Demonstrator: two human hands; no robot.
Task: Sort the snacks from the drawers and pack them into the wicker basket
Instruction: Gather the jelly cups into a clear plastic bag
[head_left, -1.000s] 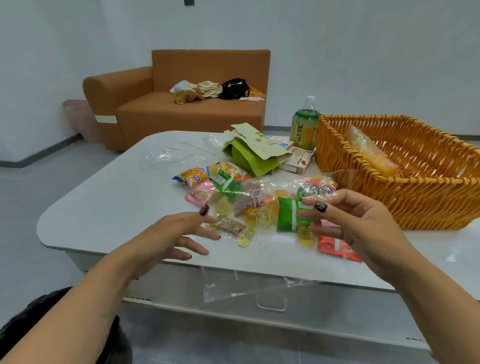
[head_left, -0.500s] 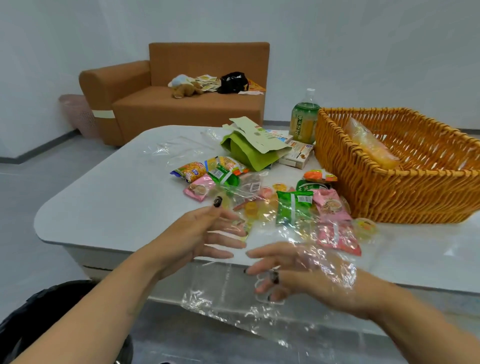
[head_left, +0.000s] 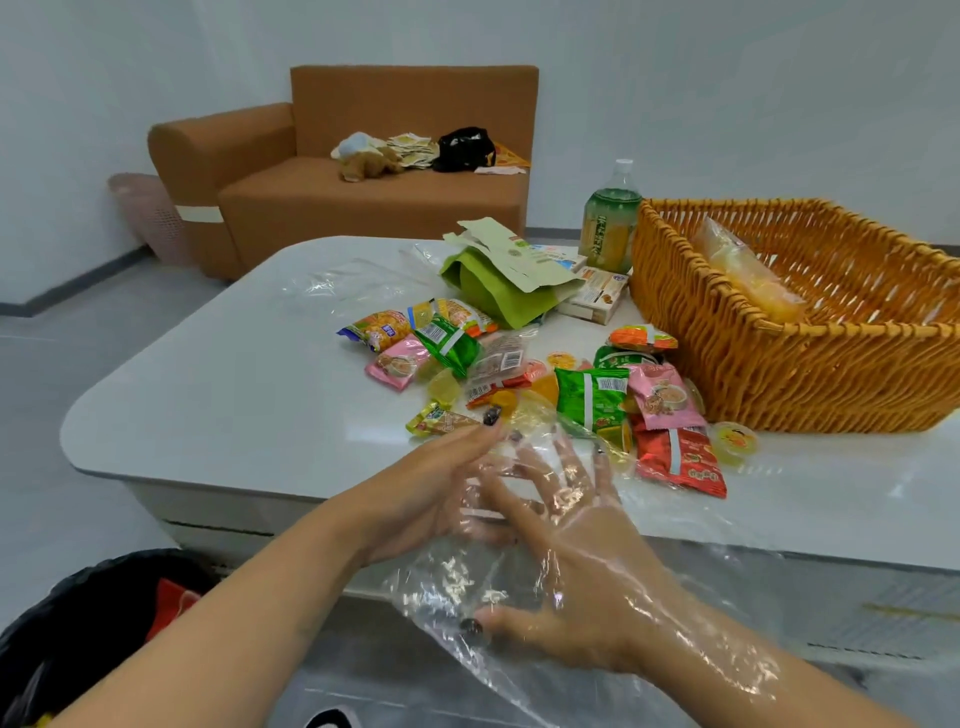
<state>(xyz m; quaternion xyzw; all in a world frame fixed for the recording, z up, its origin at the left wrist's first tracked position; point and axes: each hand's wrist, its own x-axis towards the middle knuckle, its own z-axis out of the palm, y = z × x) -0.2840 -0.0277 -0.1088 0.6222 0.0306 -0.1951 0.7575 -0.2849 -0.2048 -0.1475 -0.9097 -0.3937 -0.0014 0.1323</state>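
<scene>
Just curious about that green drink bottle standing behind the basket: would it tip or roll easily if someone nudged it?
The green drink bottle looks nearly full, so probably heavy and steady. Tall and narrow, it might tip if pushed near its white cap; once down, its round body would likely roll.

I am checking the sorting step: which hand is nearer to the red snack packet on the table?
The right hand, under clear plastic film, has fingertips just left of the red snack packet. The left hand lies farther left.
</scene>
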